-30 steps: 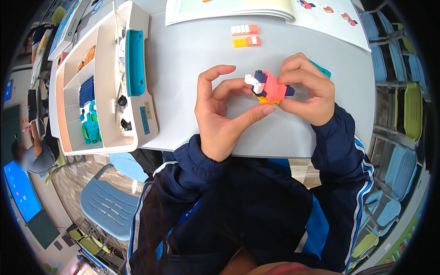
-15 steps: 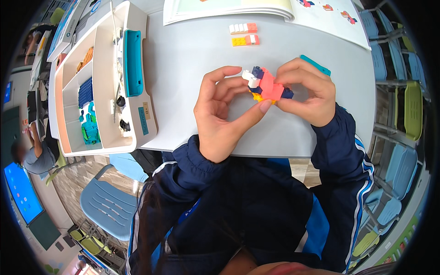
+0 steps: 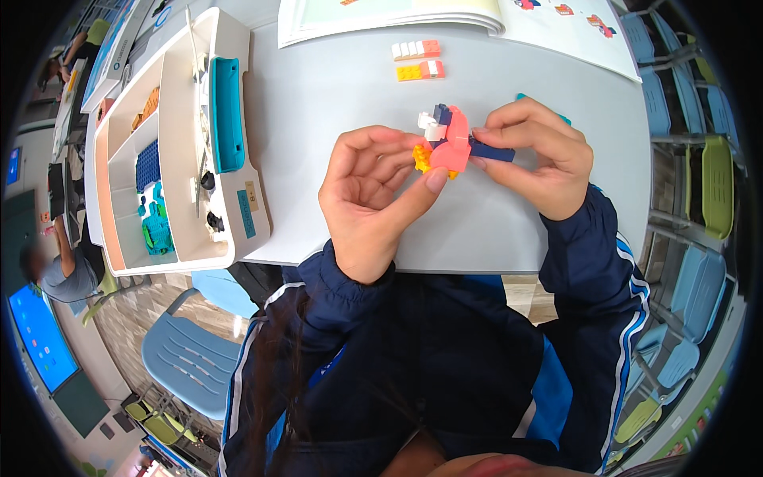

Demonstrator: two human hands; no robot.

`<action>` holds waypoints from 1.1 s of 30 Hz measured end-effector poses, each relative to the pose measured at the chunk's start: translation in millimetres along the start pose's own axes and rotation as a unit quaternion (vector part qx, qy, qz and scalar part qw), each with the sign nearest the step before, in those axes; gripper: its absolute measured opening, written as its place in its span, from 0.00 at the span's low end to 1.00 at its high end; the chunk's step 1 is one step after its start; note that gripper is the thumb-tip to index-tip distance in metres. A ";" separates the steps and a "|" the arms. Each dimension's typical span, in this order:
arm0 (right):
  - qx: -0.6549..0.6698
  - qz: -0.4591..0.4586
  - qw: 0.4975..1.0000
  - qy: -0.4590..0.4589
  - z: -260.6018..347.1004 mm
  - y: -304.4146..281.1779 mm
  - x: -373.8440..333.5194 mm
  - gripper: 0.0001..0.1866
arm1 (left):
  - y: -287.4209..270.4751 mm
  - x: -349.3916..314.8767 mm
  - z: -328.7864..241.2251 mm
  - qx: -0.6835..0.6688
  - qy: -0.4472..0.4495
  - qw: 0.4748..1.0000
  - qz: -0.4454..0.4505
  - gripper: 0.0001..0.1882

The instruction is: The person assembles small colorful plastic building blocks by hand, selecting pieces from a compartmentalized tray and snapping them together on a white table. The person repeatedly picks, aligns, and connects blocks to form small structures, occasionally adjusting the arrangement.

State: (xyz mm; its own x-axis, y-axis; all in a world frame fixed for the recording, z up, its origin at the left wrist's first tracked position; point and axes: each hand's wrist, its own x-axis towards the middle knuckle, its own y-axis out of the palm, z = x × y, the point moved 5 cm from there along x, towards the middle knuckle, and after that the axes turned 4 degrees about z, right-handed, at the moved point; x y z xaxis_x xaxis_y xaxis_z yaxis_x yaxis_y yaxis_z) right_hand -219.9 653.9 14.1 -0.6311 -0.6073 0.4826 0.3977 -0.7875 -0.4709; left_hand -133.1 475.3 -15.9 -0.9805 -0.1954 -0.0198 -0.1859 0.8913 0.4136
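Between my two hands, above the grey table, is a small toy-brick model in coral, dark blue, white and yellow. My left hand grips its left side, thumb on the coral part and fingers behind the yellow and white pieces. The thumb and fingers of my right hand pinch the dark blue piece that sticks out to the right. Beyond the model lie two short brick strips: a white-and-coral one and a yellow, coral and white one. A teal piece shows partly behind my right hand.
A white sorting tray with loose bricks in compartments and a teal bin stands at the left. An open picture booklet lies at the table's far side. Blue chairs stand around, and another person is at far left.
The model has turned in my hands, so its dark blue piece shows longer at the right and its coral side stands more upright. Both hands stay on it, the left slightly further left.
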 end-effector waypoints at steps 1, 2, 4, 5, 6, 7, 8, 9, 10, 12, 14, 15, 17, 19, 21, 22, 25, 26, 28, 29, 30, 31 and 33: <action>0.006 0.000 1.000 0.004 -0.2 0.2 -0.2 0.14 | -0.3 0.3 0.6 -0.002 0.004 1.000 0.007 0.26; 0.011 0.002 1.000 0.007 -0.6 0.7 -0.7 0.14 | -0.2 0.5 0.7 -0.004 0.008 1.000 0.013 0.24; 0.017 0.005 1.000 0.011 -0.3 1.4 -1.0 0.14 | 0.6 0.3 -0.6 -0.006 0.011 1.000 0.013 0.22; 0.019 0.007 1.000 0.011 0.1 1.9 -0.7 0.14 | 0.7 -0.2 -1.3 -0.006 0.014 1.000 0.012 0.21; 0.021 0.009 1.000 0.010 0.3 2.4 -0.4 0.14 | 0.6 -0.7 -1.5 -0.007 0.013 1.000 0.012 0.21; 0.022 0.010 1.000 0.009 0.3 2.9 -0.2 0.14 | 0.3 -1.3 -1.8 -0.009 0.012 1.000 0.013 0.21; 0.021 0.009 1.000 0.009 -0.2 2.2 -0.9 0.14 | 0.9 -0.7 -1.1 -0.012 0.010 1.000 0.016 0.21; 0.019 0.009 1.000 0.009 -0.8 1.5 -1.5 0.14 | 1.1 -0.5 -0.6 -0.009 0.008 1.000 0.017 0.21; 0.019 0.009 1.000 0.009 -1.0 1.3 -1.9 0.14 | 1.0 -0.2 -0.2 -0.006 0.005 1.000 0.017 0.20; 0.027 0.011 1.000 0.005 -0.5 3.3 -1.0 0.14 | 0.2 -1.3 -1.1 -0.001 0.008 1.000 0.014 0.20; 0.024 0.013 1.000 0.003 -0.6 2.9 -0.9 0.14 | -0.5 -1.3 -0.3 -0.003 0.014 1.000 0.015 0.19; 0.022 0.013 1.000 0.003 -0.6 2.4 -1.3 0.14 | -0.3 -0.7 0.2 -0.003 0.015 1.000 0.019 0.19; 0.022 0.014 1.000 0.003 0.0 1.9 -1.2 0.13 | -0.3 -0.2 0.3 -0.004 0.017 1.000 0.026 0.19; 0.024 0.015 1.000 0.003 0.4 2.2 -0.5 0.13 | -0.3 -0.5 -0.4 -0.005 0.018 1.000 0.024 0.19; 0.025 0.014 1.000 0.004 0.8 2.0 -0.3 0.13 | 0.0 -0.6 -0.5 -0.009 0.017 1.000 0.024 0.19; 0.023 0.014 1.000 0.003 1.1 2.0 -0.2 0.13 | 0.1 -0.5 -0.5 -0.012 0.015 1.000 0.024 0.19; 0.019 0.016 1.000 0.000 0.6 3.2 -0.2 0.13 | -0.3 -1.4 -0.1 -0.011 0.017 1.000 0.020 0.19; 0.018 0.016 1.000 0.001 0.4 3.1 -0.7 0.13 | 0.0 -1.3 0.1 -0.010 0.017 1.000 0.020 0.19; 0.015 0.017 1.000 0.001 -0.3 3.3 -1.4 0.13 | -0.3 -1.2 0.8 -0.005 0.016 1.000 0.018 0.19; 0.014 0.017 1.000 0.000 -0.2 3.4 -1.2 0.13 | -0.4 -1.3 0.3 -0.002 0.015 1.000 0.016 0.19; 0.013 0.017 1.000 -0.001 0.1 3.7 -0.9 0.13 | -0.3 -1.5 -0.1 -0.003 0.014 1.000 0.016 0.19; 0.013 0.016 1.000 -0.002 0.4 3.9 -0.6 0.12 | -0.2 -1.8 -0.4 -0.004 0.014 1.000 0.015 0.19; 0.012 0.013 1.000 -0.002 1.0 3.3 -0.5 0.12 | 0.3 -1.2 -0.6 -0.006 0.012 1.000 0.018 0.19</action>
State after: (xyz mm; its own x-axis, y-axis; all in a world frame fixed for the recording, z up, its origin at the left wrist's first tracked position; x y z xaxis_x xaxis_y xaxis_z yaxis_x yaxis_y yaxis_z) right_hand -217.6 651.5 13.1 -0.6179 -0.6277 0.4735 0.4300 -0.7740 -0.4648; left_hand -131.9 475.6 -15.2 -0.9847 -0.1736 0.0175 -0.1498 0.8926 0.4252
